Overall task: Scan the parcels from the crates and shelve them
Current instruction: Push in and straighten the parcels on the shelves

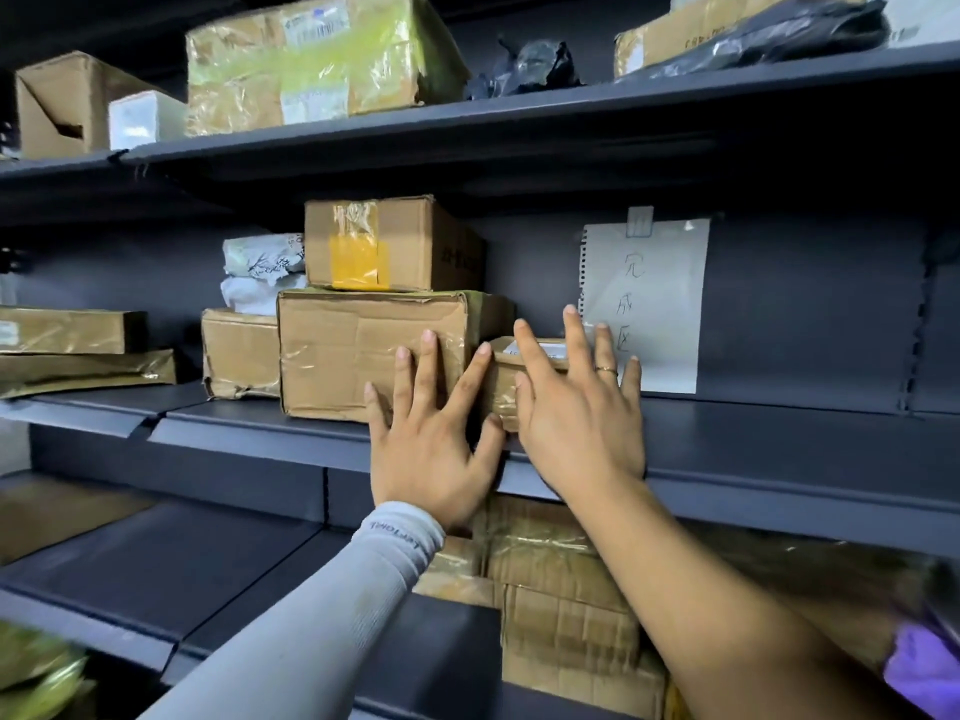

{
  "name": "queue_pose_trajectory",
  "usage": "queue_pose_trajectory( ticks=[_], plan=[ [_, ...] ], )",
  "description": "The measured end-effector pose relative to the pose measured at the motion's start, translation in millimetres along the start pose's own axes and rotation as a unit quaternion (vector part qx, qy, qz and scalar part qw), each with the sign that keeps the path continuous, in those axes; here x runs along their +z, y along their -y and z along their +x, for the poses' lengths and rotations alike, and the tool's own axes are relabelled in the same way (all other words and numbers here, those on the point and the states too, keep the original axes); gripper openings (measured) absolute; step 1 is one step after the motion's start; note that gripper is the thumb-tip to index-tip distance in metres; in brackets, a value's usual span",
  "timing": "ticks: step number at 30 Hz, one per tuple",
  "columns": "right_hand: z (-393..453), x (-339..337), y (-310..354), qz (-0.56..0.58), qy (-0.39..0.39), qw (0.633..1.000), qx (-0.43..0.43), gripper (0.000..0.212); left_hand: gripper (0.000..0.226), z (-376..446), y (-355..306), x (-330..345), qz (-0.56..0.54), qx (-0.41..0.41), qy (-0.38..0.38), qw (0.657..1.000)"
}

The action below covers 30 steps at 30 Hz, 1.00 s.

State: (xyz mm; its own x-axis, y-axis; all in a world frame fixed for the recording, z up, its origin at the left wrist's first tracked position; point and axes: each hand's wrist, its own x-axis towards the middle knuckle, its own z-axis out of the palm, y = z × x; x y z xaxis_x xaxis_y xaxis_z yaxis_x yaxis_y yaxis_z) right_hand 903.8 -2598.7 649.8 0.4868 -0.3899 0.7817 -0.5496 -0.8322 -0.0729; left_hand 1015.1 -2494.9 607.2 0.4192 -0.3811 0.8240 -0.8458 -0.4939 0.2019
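Brown taped cardboard small parcel (506,379) sits on the dark grey metal middle shelf (753,433), just right of the large crumpled brown cardboard box (363,350), touching or nearly touching it. Both hands are raised to that box's lower right corner. Left hand (434,449), grey sleeve (332,605) on the forearm, lies flat on the large box's front, fingers straight and spread, thumb at the small parcel's lower edge. Right hand (582,407), bare forearm, thin ring (606,370) on one finger, fingers straight and fanned apart, palm over the small parcel's right part; contact can't be confirmed. Most of the small parcel is hidden behind both hands; its label is unreadable. White handwritten paper sheet (660,283), taped to the back panel right of the large box, is partly covered by the right fingers. Lower-right purple object (922,667) is blurred and cut off.
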Motion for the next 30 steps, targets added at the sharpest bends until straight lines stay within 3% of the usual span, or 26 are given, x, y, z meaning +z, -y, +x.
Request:
queue_pose_trajectory(
  ticks=[7, 15, 20, 26, 30],
  plan=[
    [-14.9, -3.8, -6.8, -0.02, -0.003, 1.0, 0.015, 0.057, 0.063, -8.6, 2.1, -1.5, -0.023, -0.015, 0.008, 1.0],
    [-67.1, -15.1, -20.7, -0.113, 0.064, 0.991, -0.016, 0.059, 0.062, -47.9, 20.1, 3.3, -0.045, 0.007, 0.019, 0.999],
    [-129.6, -1.5, -50.7, -0.162, 0.016, 0.983, -0.088, 0.064, 0.068, -110.1, 27.7, 17.1, -0.055, 0.046, 0.013, 0.997],
    [-182.2, 28.9, -73.9, -0.181, -0.017, 0.968, -0.173, 0.064, 0.064, -167.5, 28.6, 47.2, -0.025, 0.089, 0.072, 0.993],
    [-196.4, 49.2, -74.1, -0.166, -0.022, 0.976, -0.142, 0.066, 0.064, -163.2, 31.7, 59.0, -0.016, 0.076, 0.093, 0.993]
  ],
)
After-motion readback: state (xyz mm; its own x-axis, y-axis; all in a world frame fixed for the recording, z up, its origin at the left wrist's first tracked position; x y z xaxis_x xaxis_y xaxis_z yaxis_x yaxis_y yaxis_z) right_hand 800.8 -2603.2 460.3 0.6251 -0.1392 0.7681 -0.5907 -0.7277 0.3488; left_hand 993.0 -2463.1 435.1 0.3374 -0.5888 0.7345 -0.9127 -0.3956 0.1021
